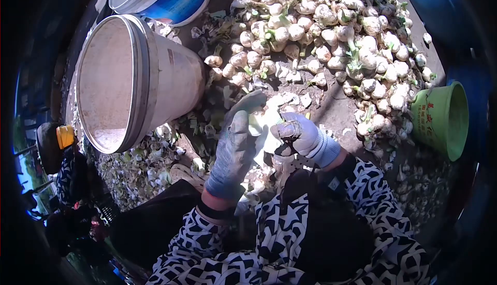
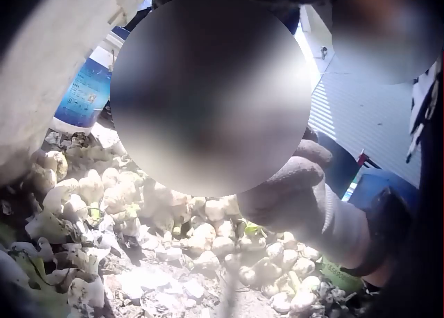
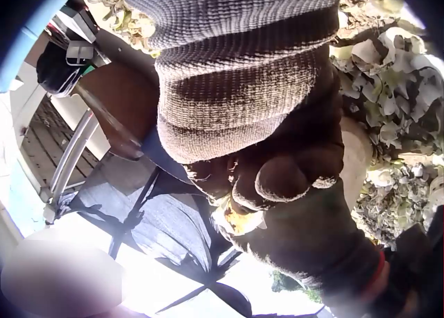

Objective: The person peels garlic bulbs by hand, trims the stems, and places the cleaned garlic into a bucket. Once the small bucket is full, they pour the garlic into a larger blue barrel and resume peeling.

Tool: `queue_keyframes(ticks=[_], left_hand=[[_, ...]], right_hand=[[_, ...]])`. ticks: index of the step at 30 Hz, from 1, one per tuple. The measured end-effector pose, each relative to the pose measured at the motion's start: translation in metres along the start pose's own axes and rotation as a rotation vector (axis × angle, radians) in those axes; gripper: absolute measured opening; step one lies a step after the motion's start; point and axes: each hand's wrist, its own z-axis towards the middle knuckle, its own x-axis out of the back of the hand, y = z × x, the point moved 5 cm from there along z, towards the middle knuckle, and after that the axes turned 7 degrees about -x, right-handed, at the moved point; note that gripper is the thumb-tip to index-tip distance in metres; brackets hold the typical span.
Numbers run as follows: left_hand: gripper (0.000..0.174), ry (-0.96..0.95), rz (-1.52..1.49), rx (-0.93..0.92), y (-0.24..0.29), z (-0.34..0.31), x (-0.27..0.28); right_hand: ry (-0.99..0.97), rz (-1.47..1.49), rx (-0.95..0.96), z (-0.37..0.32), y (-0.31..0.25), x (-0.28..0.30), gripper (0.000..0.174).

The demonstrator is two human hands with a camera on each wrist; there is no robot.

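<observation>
In the head view, my gloved left hand (image 1: 230, 153) is raised, its fingers extending around a pale, white-green piece (image 1: 256, 124). Just to its right, my gloved right hand (image 1: 308, 137) has curled, dirt-darkened fingers; whether they enclose anything is hidden. The right wrist view has the right hand (image 3: 243, 103) close against the left hand (image 3: 298, 228), with a small whitish-yellow piece (image 3: 241, 221) between them. A large pile of white bulbs (image 1: 331, 31), some with green stems, lies beyond the hands. The left wrist view shows the right hand (image 2: 298, 193) partly behind a blurred patch.
A large whitish bucket (image 1: 176, 75) lies tipped at left, with a blue-and-white bucket (image 1: 178, 3) behind it. A green bucket (image 1: 437, 117) lies at right. Peelings (image 1: 137, 173) cover the ground at lower left. A blue container (image 1: 432, 0) stands at upper right.
</observation>
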Motion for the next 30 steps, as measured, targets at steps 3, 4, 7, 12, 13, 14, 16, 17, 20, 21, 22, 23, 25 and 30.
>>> queue_keyframes(ticks=[3, 4, 7, 12, 13, 14, 16, 17, 20, 21, 22, 23, 25, 30], left_hand=[[0.031, 0.111, -0.739, 0.414, -0.014, -0.003, -0.002], [0.033, 0.076, -0.523, 0.287, 0.003, 0.008, 0.009], [0.048, -0.127, -0.45, 0.245, 0.023, 0.022, 0.026], [0.038, -0.087, -0.478, 0.138, 0.013, 0.017, 0.023], [0.037, -0.138, -0.444, 0.157, 0.017, 0.019, 0.022], [0.038, -0.196, -0.409, 0.176, 0.018, 0.02, 0.021], [0.048, -0.268, -0.504, 0.252, 0.017, 0.018, 0.016], [0.047, -0.258, -0.512, 0.223, 0.023, 0.018, 0.017], [0.047, -0.2, -0.658, 0.342, 0.02, 0.016, 0.014], [0.048, -0.223, -0.626, 0.288, 0.016, 0.017, 0.014], [0.049, -0.246, -0.595, 0.231, 0.013, 0.018, 0.015], [0.052, -0.259, -0.549, 0.279, 0.008, 0.016, 0.015], [0.052, -0.207, -0.666, 0.279, 0.003, 0.012, 0.01], [0.053, -0.143, -0.605, 0.23, 0.006, 0.019, 0.018]], right_hand=[[-0.226, 0.244, 0.013, -0.009, -0.021, -0.016, 0.031], [-0.337, 0.363, 0.024, -0.013, -0.029, -0.018, 0.036], [-0.337, 0.519, 0.086, -0.027, -0.023, 0.042, 0.036], [0.368, -1.623, -0.313, -0.03, -0.029, 0.005, 0.064], [0.378, -1.37, -0.2, -0.034, -0.044, -0.008, 0.064], [0.391, -1.111, -0.09, -0.037, -0.061, -0.021, 0.065], [0.355, -1.256, -0.006, -0.027, -0.067, -0.033, 0.054], [0.301, -1.283, -0.07, -0.018, -0.068, -0.033, 0.052], [0.174, -1.254, -0.069, -0.009, -0.058, -0.035, 0.043], [0.114, -1.205, 0.001, -0.007, -0.055, -0.038, 0.036], [0.112, -1.202, 0.001, -0.007, -0.053, -0.038, 0.036], [0.1, -1.138, -0.052, -0.008, -0.049, -0.037, 0.036], [0.098, -0.821, -0.206, -0.012, -0.035, -0.031, 0.032], [0.242, -0.556, -0.183, -0.019, -0.021, -0.009, 0.03]])
